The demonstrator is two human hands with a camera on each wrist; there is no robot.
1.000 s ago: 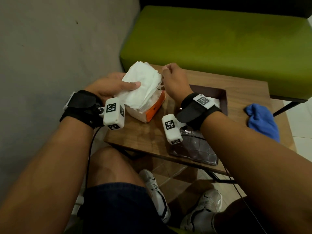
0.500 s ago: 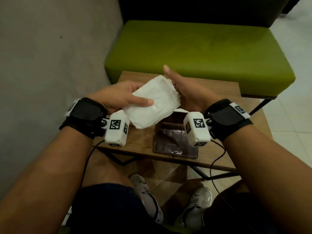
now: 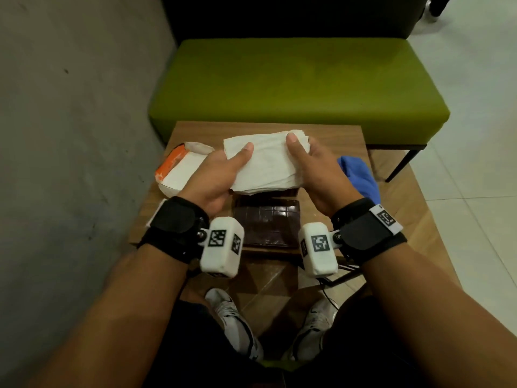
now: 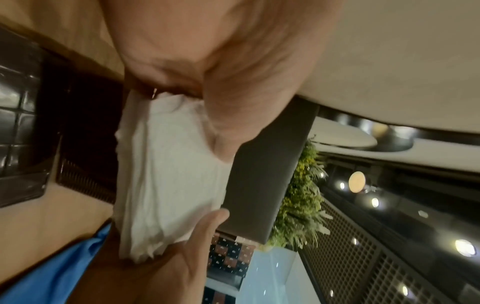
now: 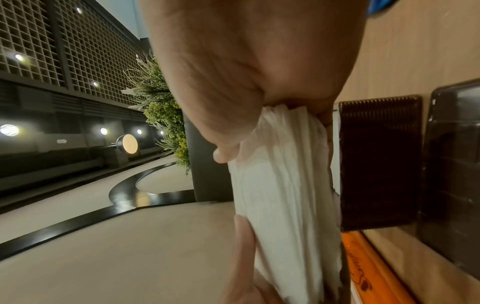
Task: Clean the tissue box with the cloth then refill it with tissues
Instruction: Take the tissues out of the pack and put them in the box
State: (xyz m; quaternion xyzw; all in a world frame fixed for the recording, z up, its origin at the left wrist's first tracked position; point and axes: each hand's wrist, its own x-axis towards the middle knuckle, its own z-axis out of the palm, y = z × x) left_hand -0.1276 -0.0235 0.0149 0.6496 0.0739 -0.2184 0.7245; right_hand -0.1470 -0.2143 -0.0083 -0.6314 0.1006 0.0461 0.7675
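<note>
A thick stack of white tissues (image 3: 265, 163) hangs level between my two hands above the wooden table (image 3: 330, 135). My left hand (image 3: 235, 166) grips its left end, thumb on top. My right hand (image 3: 302, 161) grips the right end the same way. Straight below the stack stands the dark brown tissue box (image 3: 265, 194), mostly hidden by the tissues. Its quilted brown lid (image 3: 267, 224) lies flat on the table in front of it. The blue cloth (image 3: 359, 175) lies crumpled at the right. In the wrist views the tissues (image 4: 168, 185) (image 5: 285, 185) sit pinched between thumb and fingers beside the open box (image 5: 379, 164).
An orange and white tissue packet (image 3: 179, 169) lies open at the table's left, near a grey wall (image 3: 70, 163). A green bench (image 3: 299, 85) stands behind the table. My knees and shoes (image 3: 237, 323) are below the table's near edge.
The tissue stack has come out of the orange packet and moved right, over the brown box. My right hand has taken hold of its right end, and the stack now lies flat.
</note>
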